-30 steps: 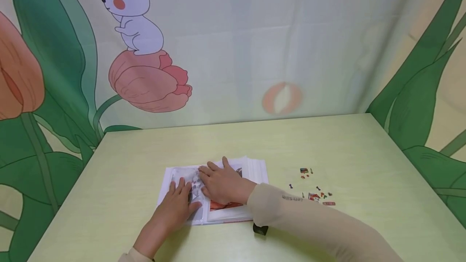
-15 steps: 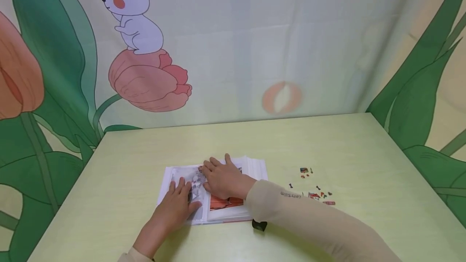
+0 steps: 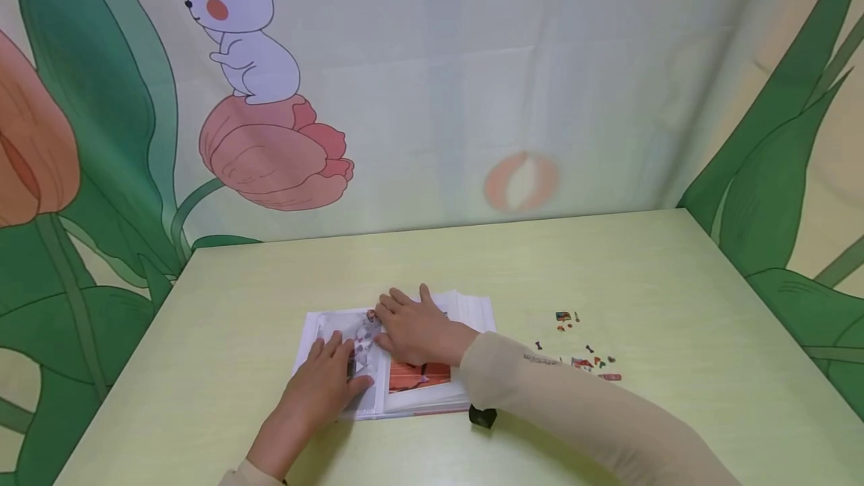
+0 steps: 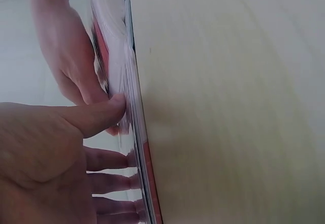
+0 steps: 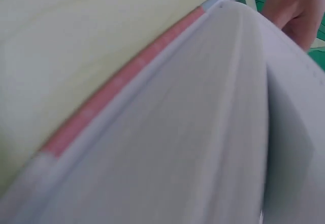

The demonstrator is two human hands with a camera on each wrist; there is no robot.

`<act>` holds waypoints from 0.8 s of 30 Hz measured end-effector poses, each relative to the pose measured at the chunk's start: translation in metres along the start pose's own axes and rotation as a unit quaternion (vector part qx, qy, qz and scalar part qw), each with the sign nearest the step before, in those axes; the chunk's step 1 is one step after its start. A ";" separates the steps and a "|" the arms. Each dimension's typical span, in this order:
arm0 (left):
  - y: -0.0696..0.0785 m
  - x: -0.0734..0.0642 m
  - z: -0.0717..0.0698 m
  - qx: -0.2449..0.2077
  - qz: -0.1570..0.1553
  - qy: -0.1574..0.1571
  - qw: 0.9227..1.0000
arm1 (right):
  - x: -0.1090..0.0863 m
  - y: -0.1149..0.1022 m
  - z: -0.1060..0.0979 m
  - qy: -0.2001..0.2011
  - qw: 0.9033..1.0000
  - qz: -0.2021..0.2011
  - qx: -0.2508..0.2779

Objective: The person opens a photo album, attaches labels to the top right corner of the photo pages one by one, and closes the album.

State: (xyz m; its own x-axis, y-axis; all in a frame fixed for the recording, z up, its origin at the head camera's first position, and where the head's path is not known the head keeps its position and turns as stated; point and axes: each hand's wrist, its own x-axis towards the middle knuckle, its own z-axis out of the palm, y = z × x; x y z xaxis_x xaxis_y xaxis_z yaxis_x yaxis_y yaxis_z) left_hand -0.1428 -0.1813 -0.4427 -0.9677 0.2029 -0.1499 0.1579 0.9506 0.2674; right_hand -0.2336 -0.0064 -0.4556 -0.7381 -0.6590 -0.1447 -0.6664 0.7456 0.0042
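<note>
An album (image 3: 472, 317) with clear-sleeved pages lies open on the table. My left hand (image 3: 317, 381) rests on its left page, fingers spread and straight. Across the inner fold, my right hand (image 3: 418, 328) lies over the right page with extended fingers, partly covering an orange picture (image 3: 413, 379). A small reddish figure (image 3: 371, 314) shows beside its fingertips. In the left wrist view, my left thumb (image 4: 104, 117) and fingers touch the page from the near edge. White album pages (image 5: 203, 97) fill the right wrist view, hiding the right hand there.
Several tiny colourful stickers (image 3: 583, 362) lie to the right of the album, partly behind my right sleeve (image 3: 540, 385). A small black object (image 3: 482, 417) is under the right forearm. A printed cloth (image 3: 405, 96) with a rabbit and tulips hangs behind the table (image 3: 256, 276).
My right hand has shifted slightly right and away from me, uncovering the small reddish figure and more of the orange picture. My left hand has stayed in place.
</note>
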 end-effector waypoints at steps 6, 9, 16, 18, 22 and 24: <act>0.000 0.002 0.000 0.006 0.001 0.014 1.000 | -0.011 0.015 -0.002 0.036 0.999 -0.002 0.020; 0.001 0.002 0.001 0.002 0.001 0.021 1.000 | -0.018 0.022 -0.006 0.045 0.998 0.000 0.034; 0.003 0.002 -0.001 0.001 -0.013 0.030 0.999 | -0.033 0.030 -0.013 0.064 0.995 0.009 0.075; 0.004 0.002 -0.002 -0.001 -0.021 0.027 0.999 | -0.037 0.032 -0.015 0.069 0.994 0.008 0.081; 0.005 0.002 -0.003 -0.006 -0.033 0.026 0.999 | -0.046 0.037 -0.019 0.077 0.992 0.005 0.094; 0.005 0.001 -0.003 -0.009 -0.032 0.031 0.999 | -0.051 0.040 -0.021 0.080 0.991 0.006 0.103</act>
State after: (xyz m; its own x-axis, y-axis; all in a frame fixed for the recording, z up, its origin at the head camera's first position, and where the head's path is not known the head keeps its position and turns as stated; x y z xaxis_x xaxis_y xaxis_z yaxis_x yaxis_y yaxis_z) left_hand -0.1435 -0.1771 -0.4388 -0.9861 0.1256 -0.1088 0.0915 0.9568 0.2760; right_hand -0.2247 0.0546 -0.4274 -0.7642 -0.6448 0.0129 -0.6339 0.7473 -0.1994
